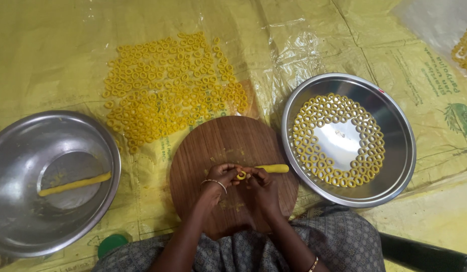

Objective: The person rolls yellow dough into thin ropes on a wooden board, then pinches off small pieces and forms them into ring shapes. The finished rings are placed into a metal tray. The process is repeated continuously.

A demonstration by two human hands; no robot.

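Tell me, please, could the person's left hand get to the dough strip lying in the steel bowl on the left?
Probably yes. The left hand is pinching a dough ring over the round board, but the dough strip lies uncovered in the open steel bowl, with nothing between them.

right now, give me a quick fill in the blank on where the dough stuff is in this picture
1. Both hands, left hand and right hand, pinch a small dough ring over the round ____ board.
2. The finished rings in the steel pan form a ____ around its bare centre.
3. The bowl on the left holds one dough ____.

Missing words: wooden; circle; rope
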